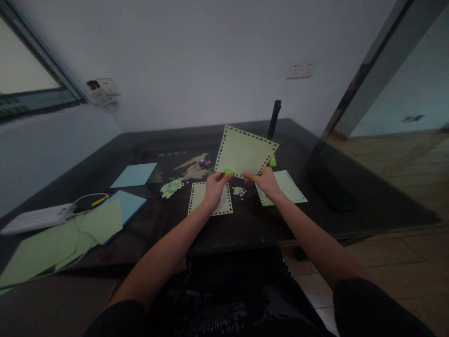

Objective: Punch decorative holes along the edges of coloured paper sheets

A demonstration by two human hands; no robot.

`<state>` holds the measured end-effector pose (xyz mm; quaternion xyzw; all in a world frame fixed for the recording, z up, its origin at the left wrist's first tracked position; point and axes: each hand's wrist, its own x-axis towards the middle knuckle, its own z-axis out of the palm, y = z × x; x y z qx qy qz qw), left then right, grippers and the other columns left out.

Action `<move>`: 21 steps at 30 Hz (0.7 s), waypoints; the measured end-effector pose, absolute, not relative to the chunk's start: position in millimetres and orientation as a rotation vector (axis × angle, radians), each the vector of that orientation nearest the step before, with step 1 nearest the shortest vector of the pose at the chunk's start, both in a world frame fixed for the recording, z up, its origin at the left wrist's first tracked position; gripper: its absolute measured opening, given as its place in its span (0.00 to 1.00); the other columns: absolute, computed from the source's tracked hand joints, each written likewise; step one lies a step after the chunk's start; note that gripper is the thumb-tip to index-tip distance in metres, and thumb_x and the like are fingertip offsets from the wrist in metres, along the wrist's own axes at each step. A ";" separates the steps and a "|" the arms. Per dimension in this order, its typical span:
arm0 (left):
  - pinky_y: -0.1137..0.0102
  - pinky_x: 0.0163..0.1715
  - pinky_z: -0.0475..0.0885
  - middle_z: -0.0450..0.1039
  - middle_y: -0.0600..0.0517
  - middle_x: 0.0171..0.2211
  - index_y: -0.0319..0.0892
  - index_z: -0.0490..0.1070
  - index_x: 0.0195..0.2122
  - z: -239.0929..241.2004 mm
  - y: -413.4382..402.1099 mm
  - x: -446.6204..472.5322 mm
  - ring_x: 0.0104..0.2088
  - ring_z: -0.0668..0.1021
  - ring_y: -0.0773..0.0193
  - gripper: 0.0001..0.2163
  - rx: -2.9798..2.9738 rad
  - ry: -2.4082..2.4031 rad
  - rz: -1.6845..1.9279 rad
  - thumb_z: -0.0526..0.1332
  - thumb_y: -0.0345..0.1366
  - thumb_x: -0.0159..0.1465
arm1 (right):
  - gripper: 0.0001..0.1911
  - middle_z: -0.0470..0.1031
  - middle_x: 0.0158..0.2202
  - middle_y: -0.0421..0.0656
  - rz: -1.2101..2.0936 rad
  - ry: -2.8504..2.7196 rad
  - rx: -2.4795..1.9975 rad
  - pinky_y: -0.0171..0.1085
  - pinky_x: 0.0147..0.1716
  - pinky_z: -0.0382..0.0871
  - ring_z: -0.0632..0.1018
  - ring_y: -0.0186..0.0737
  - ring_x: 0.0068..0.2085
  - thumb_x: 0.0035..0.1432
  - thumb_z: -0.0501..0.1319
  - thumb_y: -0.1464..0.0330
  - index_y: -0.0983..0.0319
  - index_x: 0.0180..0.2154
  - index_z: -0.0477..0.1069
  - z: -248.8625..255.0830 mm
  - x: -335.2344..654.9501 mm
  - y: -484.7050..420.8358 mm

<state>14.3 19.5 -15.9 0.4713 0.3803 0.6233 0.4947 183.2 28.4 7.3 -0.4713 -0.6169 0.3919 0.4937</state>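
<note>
The left hand (213, 189) squeezes a green punch (229, 172) at the lifted paper's (243, 152) bottom edge. The right hand (268, 182) pinches the paper, some fingers hidden. The paper partly covers another punch (272, 163).

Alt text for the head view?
A person's left hand and right hand hold up a pale green sheet with holes along its edges, the left thumb on a green tool. On the dark table lie two more such sheets, two piles of paper bits and a purple tool.
</note>
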 end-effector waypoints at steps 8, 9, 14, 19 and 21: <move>0.62 0.43 0.68 0.77 0.48 0.30 0.37 0.75 0.28 -17.5 22.2 14.7 0.33 0.76 0.63 0.12 1.124 0.923 1.533 0.68 0.41 0.49 | 0.19 0.78 0.34 0.52 1.069 -1.433 -1.044 0.40 0.30 0.74 0.78 0.42 0.28 0.41 0.68 0.64 0.69 0.36 0.75 -1.9 183.7 33.3; 0.62 0.44 0.68 0.77 0.48 0.30 0.37 0.75 0.29 -18.0 22.4 14.5 0.33 0.76 0.63 0.12 1.126 0.920 1.531 0.68 0.41 0.49 | 0.19 0.79 0.34 0.52 1.086 -1.427 -1.046 0.40 0.30 0.74 0.78 0.42 0.28 0.41 0.67 0.64 0.69 0.36 0.75 -2.5 183.8 33.6; 0.63 0.43 0.69 0.77 0.48 0.31 0.37 0.75 0.30 -18.5 21.8 13.8 0.34 0.76 0.62 0.13 1.149 0.922 1.523 0.68 0.42 0.50 | 0.19 0.79 0.37 0.51 1.127 -1.362 -1.022 0.41 0.32 0.75 0.79 0.45 0.34 0.43 0.67 0.62 0.67 0.37 0.74 -4.1 184.6 35.2; 0.64 0.43 0.68 0.77 0.48 0.30 0.37 0.75 0.29 -17.8 20.3 14.0 0.34 0.76 0.62 0.13 1.133 0.909 1.498 0.68 0.43 0.50 | 0.16 0.79 0.34 0.49 1.154 -1.330 -1.006 0.43 0.32 0.76 0.78 0.43 0.31 0.43 0.67 0.63 0.66 0.34 0.74 -2.6 183.3 34.8; 0.64 0.43 0.68 0.77 0.47 0.31 0.37 0.75 0.30 -17.8 19.9 14.3 0.35 0.76 0.62 0.13 1.126 0.910 1.489 0.68 0.43 0.50 | 0.15 0.79 0.34 0.49 1.142 -1.329 -1.036 0.42 0.31 0.76 0.78 0.43 0.30 0.43 0.67 0.64 0.66 0.33 0.74 -1.2 182.6 33.7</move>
